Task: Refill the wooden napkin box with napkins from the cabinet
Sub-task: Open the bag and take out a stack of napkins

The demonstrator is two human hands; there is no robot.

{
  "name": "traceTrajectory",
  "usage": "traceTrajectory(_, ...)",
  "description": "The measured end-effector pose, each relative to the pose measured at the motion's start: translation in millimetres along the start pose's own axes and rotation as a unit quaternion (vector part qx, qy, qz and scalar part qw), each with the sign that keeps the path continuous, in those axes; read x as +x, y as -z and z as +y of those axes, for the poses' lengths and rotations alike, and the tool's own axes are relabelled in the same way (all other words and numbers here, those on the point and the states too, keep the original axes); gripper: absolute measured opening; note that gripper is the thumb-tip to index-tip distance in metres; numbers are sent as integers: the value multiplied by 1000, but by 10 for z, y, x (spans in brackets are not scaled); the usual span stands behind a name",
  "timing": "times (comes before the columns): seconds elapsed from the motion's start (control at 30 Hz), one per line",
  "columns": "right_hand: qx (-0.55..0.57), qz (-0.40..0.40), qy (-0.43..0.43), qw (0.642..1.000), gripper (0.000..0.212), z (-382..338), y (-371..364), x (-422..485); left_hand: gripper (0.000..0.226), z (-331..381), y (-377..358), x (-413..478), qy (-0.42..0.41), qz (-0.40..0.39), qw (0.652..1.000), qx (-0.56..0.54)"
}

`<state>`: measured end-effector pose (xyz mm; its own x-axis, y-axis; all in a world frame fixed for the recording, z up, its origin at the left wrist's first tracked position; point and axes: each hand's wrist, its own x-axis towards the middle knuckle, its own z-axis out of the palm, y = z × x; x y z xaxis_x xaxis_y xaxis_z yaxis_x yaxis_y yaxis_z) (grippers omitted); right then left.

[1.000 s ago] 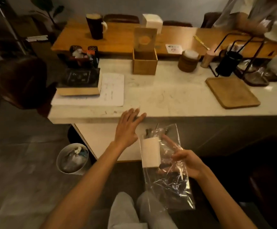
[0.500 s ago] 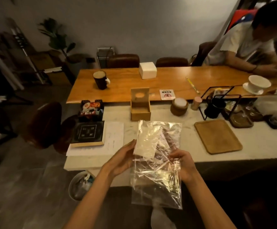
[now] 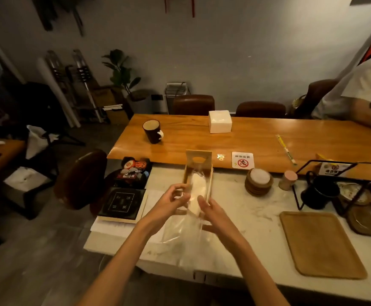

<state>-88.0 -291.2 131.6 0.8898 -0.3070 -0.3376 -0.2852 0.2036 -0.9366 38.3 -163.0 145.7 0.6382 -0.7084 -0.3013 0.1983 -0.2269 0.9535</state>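
The wooden napkin box [image 3: 210, 173] stands open on the white counter [image 3: 257, 217], its lid with a round hole raised behind it. A clear plastic bag [image 3: 180, 235] with a stack of white napkins [image 3: 196, 191] in its upper end hangs over the box's front. My left hand [image 3: 169, 203] pinches the bag at its left side by the box's near corner. My right hand [image 3: 213, 215] holds the bag from the right with its fingers curled on the plastic. A second white napkin pack [image 3: 220, 121] sits on the wooden table behind.
Left of the box are a black box on a wooden base [image 3: 122, 203] and a caddy of packets [image 3: 134, 170]. To the right stand a coaster stack [image 3: 258, 182], a small pink jar [image 3: 288, 180], a black wire rack [image 3: 321, 191] and a wooden tray [image 3: 319, 244]. A dark mug [image 3: 152, 131] and a seated person [image 3: 357, 93] are beyond.
I have risen from below the counter and my view has come up. Both hands have carried the bag of napkins forward onto the open wooden box.
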Motion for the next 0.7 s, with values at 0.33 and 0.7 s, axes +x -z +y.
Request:
traceTrajectory(0.33, 140, 85, -30, 986, 32, 426, 64, 393, 51, -229, -128, 403, 34, -42, 982, 181)
traceTrajectory(0.7, -268, -116, -107, 950, 34, -1079, 466, 889, 87, 547, 324, 677, -437, 43, 677, 591)
